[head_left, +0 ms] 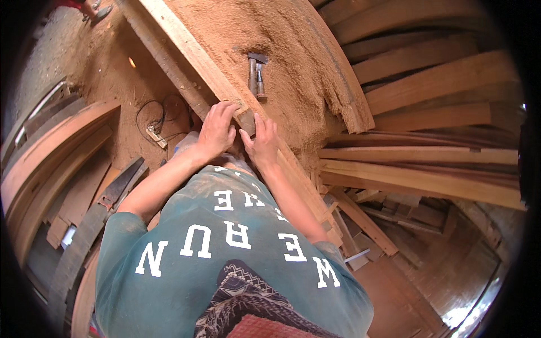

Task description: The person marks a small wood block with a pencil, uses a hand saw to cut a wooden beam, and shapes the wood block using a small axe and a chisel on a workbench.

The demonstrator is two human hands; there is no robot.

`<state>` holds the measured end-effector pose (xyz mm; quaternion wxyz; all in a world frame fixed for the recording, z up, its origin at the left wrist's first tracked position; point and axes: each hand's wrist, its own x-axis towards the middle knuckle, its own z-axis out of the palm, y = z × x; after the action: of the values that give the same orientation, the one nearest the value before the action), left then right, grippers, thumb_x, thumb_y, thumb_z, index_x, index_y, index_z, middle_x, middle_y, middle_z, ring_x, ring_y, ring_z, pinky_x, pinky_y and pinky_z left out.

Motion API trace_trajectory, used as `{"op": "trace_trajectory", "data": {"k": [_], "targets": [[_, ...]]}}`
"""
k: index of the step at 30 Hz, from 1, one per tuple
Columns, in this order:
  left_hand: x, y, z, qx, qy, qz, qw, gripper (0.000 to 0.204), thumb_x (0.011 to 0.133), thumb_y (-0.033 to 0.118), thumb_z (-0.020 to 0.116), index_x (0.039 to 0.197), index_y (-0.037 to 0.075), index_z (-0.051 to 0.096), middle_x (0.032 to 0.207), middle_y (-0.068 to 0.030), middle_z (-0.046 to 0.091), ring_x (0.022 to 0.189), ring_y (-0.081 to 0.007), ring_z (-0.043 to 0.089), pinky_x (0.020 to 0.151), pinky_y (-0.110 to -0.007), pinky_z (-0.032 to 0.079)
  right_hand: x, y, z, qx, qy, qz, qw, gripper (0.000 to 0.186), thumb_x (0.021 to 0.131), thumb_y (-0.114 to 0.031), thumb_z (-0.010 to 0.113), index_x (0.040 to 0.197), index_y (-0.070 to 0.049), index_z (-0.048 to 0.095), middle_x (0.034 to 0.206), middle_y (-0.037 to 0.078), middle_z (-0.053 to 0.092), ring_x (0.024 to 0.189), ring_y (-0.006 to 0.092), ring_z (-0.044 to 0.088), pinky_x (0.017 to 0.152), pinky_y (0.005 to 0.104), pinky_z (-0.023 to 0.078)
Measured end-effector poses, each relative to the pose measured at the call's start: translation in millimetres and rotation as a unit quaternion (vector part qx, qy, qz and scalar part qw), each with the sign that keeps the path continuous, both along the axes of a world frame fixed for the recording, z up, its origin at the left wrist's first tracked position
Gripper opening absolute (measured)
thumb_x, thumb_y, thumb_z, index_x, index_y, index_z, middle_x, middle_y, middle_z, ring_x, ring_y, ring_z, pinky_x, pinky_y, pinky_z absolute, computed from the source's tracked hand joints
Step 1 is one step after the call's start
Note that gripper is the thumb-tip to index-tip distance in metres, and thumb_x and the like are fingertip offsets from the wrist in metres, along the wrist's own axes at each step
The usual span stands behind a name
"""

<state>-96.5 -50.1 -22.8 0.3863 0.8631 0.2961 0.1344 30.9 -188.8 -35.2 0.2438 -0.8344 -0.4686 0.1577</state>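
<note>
A long pale wooden beam (194, 59) runs diagonally from the top toward my right side. On it, in front of my body, sits a small wooden block (245, 120). My left hand (216, 132) is closed at the block's left end, its fingers curled over the wood. My right hand (262, 143) grips the block from the right, thumb on the near side and fingers pointing away. The block's underside and part of its ends are hidden. Just beyond my hands, a hammer (252, 72) and a chisel (260, 83) lie side by side in sawdust.
Heaped sawdust (293, 62) covers the surface beyond the beam. Stacked planks (439, 101) fill the right side. At left lie curved timbers (62, 141) and a handsaw (115, 188). A power socket (156, 137) with a dark cord rests on the floor. Another person's foot (101, 14) shows far left.
</note>
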Motion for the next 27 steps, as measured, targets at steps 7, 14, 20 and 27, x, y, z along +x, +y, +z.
{"op": "trace_trajectory", "data": {"k": [7,14,20,27], "targets": [[32.4,36.0,-7.4,0.16,0.105,-0.339,0.921,0.081,0.081,0.006,0.075,0.157,0.013,0.047,0.158,-0.008,0.049,0.151,-0.034,0.04,0.122,-0.062,0.03,3.7,-25.3,0.3,0.011,0.046,-0.052,0.998,0.086,0.079,-0.032,0.089,0.148,0.0,0.049,0.131,0.021,0.059,0.12,0.0426,0.054,0.105,0.0534,0.045],[52.5,50.7,-12.5,0.188,0.12,-0.431,0.875,0.057,0.085,0.004,0.067,0.141,0.005,0.059,0.135,-0.0126,0.062,0.132,-0.0321,0.055,0.116,-0.049,0.038,-10.3,-61.2,3.5,0.027,0.054,-0.139,0.988,0.074,0.08,-0.035,0.088,0.139,-0.002,0.058,0.132,0.017,0.061,0.124,0.0393,0.054,0.107,0.0517,0.044],[64.0,51.2,-10.0,0.187,0.14,-0.455,0.859,0.055,0.083,0.006,0.07,0.137,0.003,0.06,0.127,-0.0169,0.064,0.124,-0.0363,0.059,0.109,-0.048,0.043,-31.5,-34.7,5.8,0.085,0.036,-0.207,0.974,0.055,0.079,-0.028,0.088,0.124,-0.003,0.068,0.127,0.013,0.063,0.123,0.0355,0.054,0.108,0.0501,0.041],[67.5,49.0,-8.1,0.18,0.135,-0.461,0.858,0.043,0.084,0.005,0.067,0.127,0.001,0.06,0.119,-0.0191,0.064,0.119,-0.0389,0.06,0.103,-0.051,0.046,-60.7,-8.0,15.5,0.046,0.038,-0.358,0.932,0.028,0.086,-0.02,0.081,0.109,-0.005,0.074,0.121,0.011,0.065,0.116,0.033,0.057,0.102,0.0483,0.045]]}}
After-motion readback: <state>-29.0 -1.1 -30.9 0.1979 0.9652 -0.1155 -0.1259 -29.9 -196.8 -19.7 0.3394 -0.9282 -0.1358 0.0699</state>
